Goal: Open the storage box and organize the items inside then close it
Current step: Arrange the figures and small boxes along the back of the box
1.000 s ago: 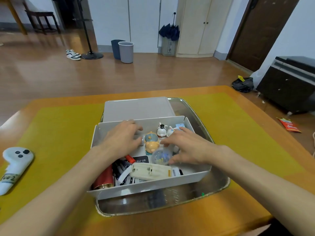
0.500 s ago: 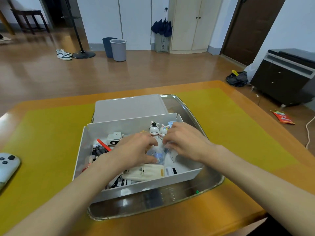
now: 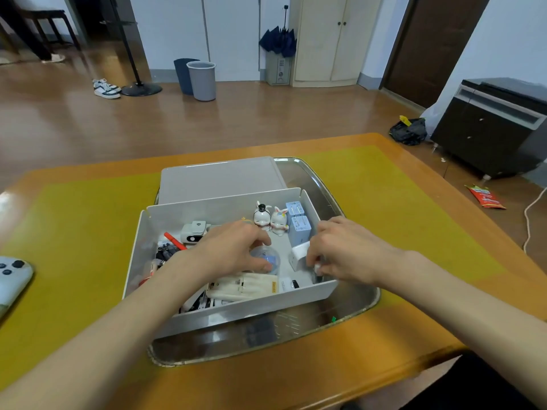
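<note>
White plastic makes up the storage box (image 3: 236, 313), which sits open on a shiny metal tray (image 3: 349, 313) on the yellow-topped table (image 3: 74, 232). Both hands are down inside it. The left hand (image 3: 233, 250) curls its fingers and thumb round a clear ball (image 3: 268, 258) with something blue inside. The hand covers most of the ball. The right hand (image 3: 343, 250) is just beside it, near the box's right wall. Its fingertips pinch a small white thing, but the fingers hide it, so what it is cannot be told. A white block (image 3: 300, 254) stands right against those fingers.

Past the two hands, by the far wall, stand two little bunny figures (image 3: 270, 218) and two pale blue boxes (image 3: 299, 221). Under the left hand lies a cream gadget (image 3: 245, 288), partly hidden. Behind the left wrist are a red pen (image 3: 174, 240), a small white device (image 3: 195, 232) and some dark bits too jumbled to make out.

The grey lid (image 3: 222, 180) lies flat behind the box. A white game controller (image 3: 13, 279) rests far off to the left, cut off by the edge.
</note>
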Demonstrator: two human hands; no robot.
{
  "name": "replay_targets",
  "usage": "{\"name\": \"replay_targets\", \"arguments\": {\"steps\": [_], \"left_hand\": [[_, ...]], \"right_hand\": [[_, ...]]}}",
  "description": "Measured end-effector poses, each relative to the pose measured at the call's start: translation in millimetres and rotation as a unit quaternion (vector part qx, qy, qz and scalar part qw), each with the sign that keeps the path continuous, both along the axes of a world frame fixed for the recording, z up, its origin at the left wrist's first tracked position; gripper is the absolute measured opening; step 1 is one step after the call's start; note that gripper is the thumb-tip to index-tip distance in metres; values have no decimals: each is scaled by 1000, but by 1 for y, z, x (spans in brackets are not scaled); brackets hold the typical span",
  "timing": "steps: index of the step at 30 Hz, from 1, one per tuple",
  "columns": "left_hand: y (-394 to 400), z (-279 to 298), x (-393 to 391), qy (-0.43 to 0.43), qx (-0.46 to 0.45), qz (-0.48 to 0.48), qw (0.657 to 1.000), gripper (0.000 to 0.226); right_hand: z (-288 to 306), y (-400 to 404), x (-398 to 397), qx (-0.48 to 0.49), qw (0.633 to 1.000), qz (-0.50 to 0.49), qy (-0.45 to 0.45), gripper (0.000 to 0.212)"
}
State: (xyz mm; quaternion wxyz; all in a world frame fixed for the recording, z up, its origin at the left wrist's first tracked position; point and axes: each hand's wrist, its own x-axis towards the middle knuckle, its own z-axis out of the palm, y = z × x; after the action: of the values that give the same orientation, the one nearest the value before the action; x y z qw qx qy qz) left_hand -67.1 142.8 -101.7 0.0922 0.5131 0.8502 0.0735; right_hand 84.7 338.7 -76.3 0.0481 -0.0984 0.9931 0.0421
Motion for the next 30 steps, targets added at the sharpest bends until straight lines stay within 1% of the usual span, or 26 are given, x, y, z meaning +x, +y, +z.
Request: {"name": "replay_targets", "arguments": {"steps": [2, 5, 6, 7, 9, 11, 15, 22, 25, 28, 30], "left_hand": [[-2, -1, -1, 4, 1, -5, 1000, 49], [-4, -3, -4, -4, 6, -16, 1000, 57], [-4, -4, -5, -10, 6, -18, 1000, 60], [-4, -4, -6, -15, 6, -20, 1000, 61], [-2, -4, -6, -16, 2, -23, 1000, 63], [-1, -3, -6, -10, -3, -26, 1000, 64], [4, 0, -4, 3, -16, -30, 999, 64], [13, 9, 4, 44, -63, -42, 996, 56], [19, 15, 5, 76, -79, -59, 992, 59], [27, 21, 2, 84, -74, -49, 993, 63], [32, 24, -3, 79, -52, -32, 995, 57]], "right_hand": [[3, 0, -1, -6, 1000, 1, 3, 22], [7, 1, -1, -47, 997, -14, 63, 27], [7, 0, -3, -45, 996, -17, 77, 28], [6, -1, -6, -33, 996, -21, 78, 32], [3, -3, -13, -3, 998, -39, 45, 41], [-3, -5, -19, 24, 998, -48, 30, 36], [-13, -4, -22, 27, 996, -56, 68, 22], [-18, -3, -20, 11, 995, -53, 86, 26], [-19, -2, -19, 10, 994, -49, 94, 25], [-20, -1, -17, 19, 995, -42, 94, 22], [-19, 0, -15, 21, 995, -36, 90, 21]]}}
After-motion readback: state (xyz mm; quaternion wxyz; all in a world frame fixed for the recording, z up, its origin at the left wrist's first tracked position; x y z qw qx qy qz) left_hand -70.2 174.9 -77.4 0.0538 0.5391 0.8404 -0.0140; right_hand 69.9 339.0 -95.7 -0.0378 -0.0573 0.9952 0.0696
